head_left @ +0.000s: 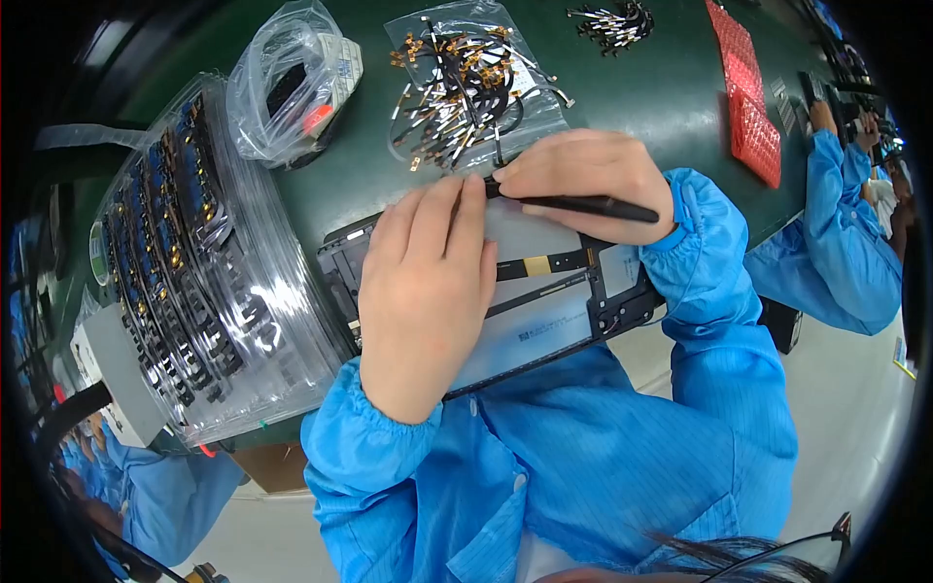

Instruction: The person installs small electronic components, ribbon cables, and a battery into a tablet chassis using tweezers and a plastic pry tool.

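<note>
An opened tablet-like device (535,335) with a black frame, pale silvery panels and a flat dark ribbon cable (569,260) lies at the table's near edge. Across its left part rests my left hand (423,282), fingers stretched out and the tips at the far edge. My right hand (595,173) is closed around a slim black pen-shaped tool (607,206). The right fingertips meet the far edge close beside the left ones. What lies under the fingertips is mostly hidden.
Clear trays (277,321) of small circuit parts stand at left. Behind are a clear plastic bag (277,107), a heap of flex cables (462,92) on plastic and a smaller cable bundle (622,24). Red bubble wrap (748,117) lies at right, near a co-worker's blue sleeve (826,185).
</note>
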A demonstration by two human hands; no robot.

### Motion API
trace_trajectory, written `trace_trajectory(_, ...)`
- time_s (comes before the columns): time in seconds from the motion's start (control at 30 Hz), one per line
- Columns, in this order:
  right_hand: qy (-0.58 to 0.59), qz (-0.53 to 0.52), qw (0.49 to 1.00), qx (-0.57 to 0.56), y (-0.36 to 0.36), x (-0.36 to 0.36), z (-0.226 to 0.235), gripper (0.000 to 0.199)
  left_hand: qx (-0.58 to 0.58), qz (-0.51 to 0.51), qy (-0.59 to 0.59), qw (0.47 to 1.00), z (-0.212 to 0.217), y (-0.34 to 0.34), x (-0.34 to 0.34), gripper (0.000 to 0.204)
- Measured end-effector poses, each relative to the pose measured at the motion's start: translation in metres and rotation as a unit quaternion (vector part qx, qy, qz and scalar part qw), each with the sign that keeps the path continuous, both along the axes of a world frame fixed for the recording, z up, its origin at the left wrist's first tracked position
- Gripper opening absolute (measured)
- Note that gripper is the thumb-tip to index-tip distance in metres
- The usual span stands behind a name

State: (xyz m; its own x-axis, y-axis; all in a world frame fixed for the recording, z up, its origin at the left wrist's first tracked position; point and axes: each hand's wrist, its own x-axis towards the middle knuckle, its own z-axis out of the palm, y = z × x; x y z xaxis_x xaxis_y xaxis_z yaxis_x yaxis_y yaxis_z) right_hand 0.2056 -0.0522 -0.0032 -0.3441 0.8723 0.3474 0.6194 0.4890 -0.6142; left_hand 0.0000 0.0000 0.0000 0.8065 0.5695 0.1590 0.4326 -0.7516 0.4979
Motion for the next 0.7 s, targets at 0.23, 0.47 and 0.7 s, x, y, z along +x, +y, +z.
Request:
trace_trajectory(0.23,0.1,-0.054,0.993,-0.039,-0.0007,0.002,-0.0044,0.023,0.008,0.039,-0.019,0.999,0.0002,-0.0055,0.0007,0.054)
trace_trajectory(0.47,0.072,-0.033,0.996,-0.047,0.0009,0.0023,-0.001,0.024,-0.065,0.052,-0.055,0.995,0.0002,-0.0059,-0.0002,0.07)
trace_trajectory(0.7,0.06,-0.007,0.998,-0.032,0.0013,0.0018,0.0007,0.025,-0.059,0.054,-0.045,0.996,0.0012,-0.0066,0.0005,0.07)
